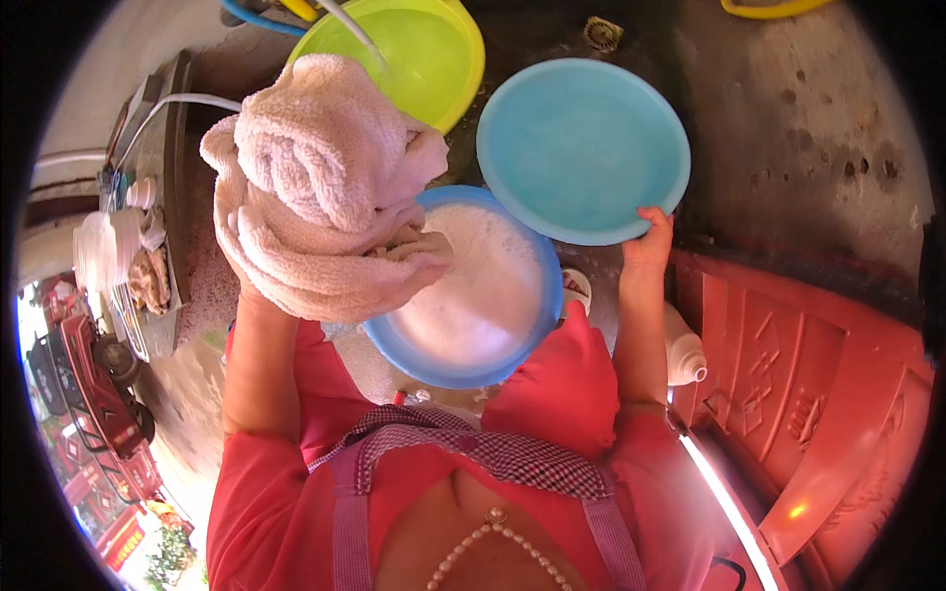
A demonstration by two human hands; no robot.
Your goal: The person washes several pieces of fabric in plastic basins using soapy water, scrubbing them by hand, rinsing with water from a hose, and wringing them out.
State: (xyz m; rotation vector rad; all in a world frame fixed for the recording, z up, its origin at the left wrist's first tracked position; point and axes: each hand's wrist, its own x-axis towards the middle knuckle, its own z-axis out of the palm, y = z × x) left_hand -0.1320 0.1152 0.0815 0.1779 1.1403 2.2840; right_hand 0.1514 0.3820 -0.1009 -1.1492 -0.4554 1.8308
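Note:
A bundle of damp, pale pinkish terry towels is raised on my left hand. The fingers are hidden beneath the cloth, and only the wrist shows. My right hand grips the near right rim of a turquoise plastic basin, thumb on top. This basin looks to have little or nothing in it; its near left rim overlaps a blue plastic basin. Whitish suds fill the blue basin, which sits between my knees, partly covered by the towels.
A lime-green basin of water stands beyond the towels, a white hose running into it. There is a floor drain at the back. At right are a white plastic bottle and a red metal door. Items crowd a ledge at left.

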